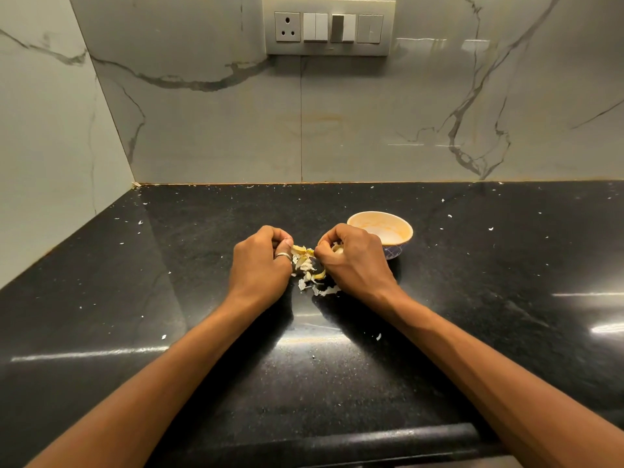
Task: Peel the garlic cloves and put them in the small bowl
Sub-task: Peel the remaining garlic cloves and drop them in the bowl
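Gripping a clove (337, 248), right hand (354, 261) curls its fingers (329, 238) round it, clove mostly hidden under them. Left hand (260, 261) pinches skin (300, 250) at thumb tip, fingers curled tight. Peels (312, 280) lie on worktop (202, 248) between both hands. Bowl (405, 225) sits just behind right hand.

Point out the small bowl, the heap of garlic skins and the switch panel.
small bowl (403, 231): head view, right inner wall.
heap of garlic skins (305, 266): head view, its middle.
switch panel (329, 27): head view, middle of the plate.
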A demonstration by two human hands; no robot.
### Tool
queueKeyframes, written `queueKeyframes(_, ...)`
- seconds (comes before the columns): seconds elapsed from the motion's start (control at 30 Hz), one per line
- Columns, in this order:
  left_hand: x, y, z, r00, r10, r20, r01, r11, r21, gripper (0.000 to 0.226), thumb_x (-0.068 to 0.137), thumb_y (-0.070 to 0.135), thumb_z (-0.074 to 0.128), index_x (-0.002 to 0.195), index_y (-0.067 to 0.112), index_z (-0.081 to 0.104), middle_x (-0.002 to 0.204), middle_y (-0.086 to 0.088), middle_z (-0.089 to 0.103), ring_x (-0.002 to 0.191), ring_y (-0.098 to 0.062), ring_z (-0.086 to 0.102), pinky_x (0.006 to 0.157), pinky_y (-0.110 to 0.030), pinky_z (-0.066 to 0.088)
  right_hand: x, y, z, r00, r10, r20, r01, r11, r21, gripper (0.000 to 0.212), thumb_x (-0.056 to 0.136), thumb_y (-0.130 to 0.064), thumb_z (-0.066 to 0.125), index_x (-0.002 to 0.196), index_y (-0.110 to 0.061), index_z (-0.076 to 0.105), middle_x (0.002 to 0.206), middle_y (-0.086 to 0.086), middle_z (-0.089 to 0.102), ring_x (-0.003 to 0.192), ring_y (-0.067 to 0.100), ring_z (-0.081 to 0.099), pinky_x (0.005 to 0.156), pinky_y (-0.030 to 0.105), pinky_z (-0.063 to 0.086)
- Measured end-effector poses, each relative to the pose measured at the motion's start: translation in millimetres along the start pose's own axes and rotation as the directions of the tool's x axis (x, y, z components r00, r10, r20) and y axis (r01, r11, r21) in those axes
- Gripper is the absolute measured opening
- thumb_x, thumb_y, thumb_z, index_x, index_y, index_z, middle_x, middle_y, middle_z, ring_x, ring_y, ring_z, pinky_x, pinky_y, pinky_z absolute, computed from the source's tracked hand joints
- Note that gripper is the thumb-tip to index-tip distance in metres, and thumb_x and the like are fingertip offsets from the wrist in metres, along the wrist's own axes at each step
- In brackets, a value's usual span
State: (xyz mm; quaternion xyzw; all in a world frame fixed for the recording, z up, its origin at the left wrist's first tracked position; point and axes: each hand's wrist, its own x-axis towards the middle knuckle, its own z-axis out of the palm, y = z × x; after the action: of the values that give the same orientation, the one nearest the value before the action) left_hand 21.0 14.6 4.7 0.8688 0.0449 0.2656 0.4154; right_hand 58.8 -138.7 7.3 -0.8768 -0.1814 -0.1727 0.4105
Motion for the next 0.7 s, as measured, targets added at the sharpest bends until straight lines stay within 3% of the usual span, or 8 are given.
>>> queueKeyframes(0.17, 1, -2, 0, 0.997, -0.070, -0.022, 0.071, 0.996, 0.048, 0.010, 0.100, 0.018, 0.056, 0.098, 0.016, 0.066, 0.092, 0.001, 0.068, 0.087, -0.017, 0.062, 0.074, -0.029, 0.043, 1, 1, 0, 1.000, 0.014, 0.007, -0.014, 1.000, 0.015, 0.015, 0.090, -0.019, 0.062, 0.083, -0.011, 0.072, 0.080, -0.001, 0.073, 0.075, 0.015, 0.068, 0.075, 0.036, 0.055)
queueKeyframes(0.3, 3, -4, -3, 0.992, -0.117, -0.050, 0.119, 0.992, 0.033, 0.009, 0.098, 0.019, 0.059, 0.094, 0.020, 0.067, 0.087, 0.006, 0.067, 0.086, -0.015, 0.062, 0.072, -0.026, 0.043, 2, 3, 0, 0.999, 0.044, 0.024, -0.045, 0.998, 0.044, 0.017, 0.094, -0.019, 0.060, 0.088, -0.011, 0.073, 0.082, 0.000, 0.073, 0.076, 0.017, 0.071, 0.080, 0.041, 0.057)
queueKeyframes(0.4, 1, -2, -3, 0.997, -0.080, -0.014, 0.080, 0.997, -0.002, 0.006, 0.094, 0.019, 0.066, 0.094, 0.023, 0.070, 0.084, 0.012, 0.067, 0.082, -0.005, 0.064, 0.068, -0.015, 0.045, 2, 1, -1, 0.997, 0.065, 0.044, -0.069, 0.994, 0.088, 0.020, 0.097, -0.027, 0.059, 0.090, -0.015, 0.072, 0.081, -0.002, 0.073, 0.076, 0.016, 0.070, 0.081, 0.042, 0.058)
queueKeyframes(0.5, 0, 0, -4, 0.999, -0.032, -0.011, 0.032, 0.999, -0.013, 0.012, 0.093, 0.021, 0.069, 0.104, 0.023, 0.071, 0.091, 0.009, 0.069, 0.081, -0.001, 0.062, 0.073, -0.015, 0.046, 2, -2, -3, 0.993, 0.098, 0.071, -0.107, 0.983, 0.151, 0.031, 0.101, -0.042, 0.053, 0.093, -0.018, 0.071, 0.080, -0.004, 0.073, 0.076, 0.014, 0.070, 0.082, 0.044, 0.058)
queueKeyframes(0.6, -2, 2, -4, 0.997, 0.061, -0.037, -0.062, 0.998, -0.015, 0.014, 0.093, 0.021, 0.068, 0.106, 0.022, 0.072, 0.095, 0.008, 0.067, 0.076, 0.005, 0.058, 0.068, -0.004, 0.041, 1, -6, -6, 0.985, 0.129, 0.113, -0.154, 0.954, 0.258, 0.038, 0.104, -0.046, 0.047, 0.096, -0.015, 0.067, 0.078, -0.002, 0.073, 0.065, 0.007, 0.066, 0.070, 0.037, 0.058)
queueKeyframes(0.7, -6, 6, -2, 0.979, 0.202, -0.005, -0.202, 0.979, -0.029, 0.010, 0.093, 0.022, 0.069, 0.102, 0.021, 0.074, 0.091, 0.010, 0.066, 0.078, 0.001, 0.058, 0.069, -0.005, 0.042, 2, -8, -8, 0.964, 0.175, 0.199, -0.247, 0.868, 0.431, 0.042, 0.106, -0.047, 0.041, 0.106, -0.013, 0.065, 0.083, 0.003, 0.072, 0.068, 0.011, 0.064, 0.063, 0.031, 0.051)
